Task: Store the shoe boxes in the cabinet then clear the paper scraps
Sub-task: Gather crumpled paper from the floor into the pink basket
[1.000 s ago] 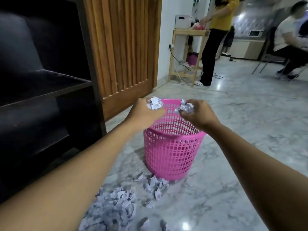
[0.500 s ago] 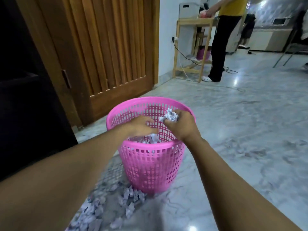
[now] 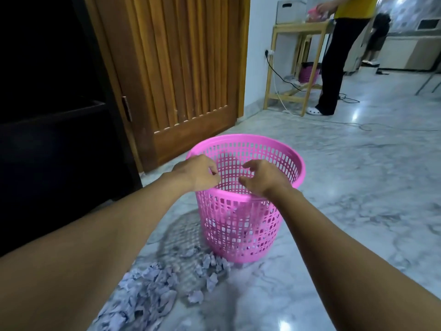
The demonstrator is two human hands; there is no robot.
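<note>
Scrap-clearing step. Left hand (image 3: 198,174) and right hand (image 3: 265,179) hang over the basket (image 3: 290,152) at frame centre, fingers loosely curled, holding nothing. Scraps (image 3: 148,290) lie on the floor at lower left, reaching the basket's base. Next, probably: reach down and grab another handful.

left hand (image 3: 196,174) emptied, right hand (image 3: 263,179) too — paper wads gone

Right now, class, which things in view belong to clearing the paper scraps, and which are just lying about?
Job: pink perforated plastic basket; crumpled white paper scraps; left hand; right hand.
Lying about: light wooden side table; white storage box on it; second pink basket beneath it.
</note>
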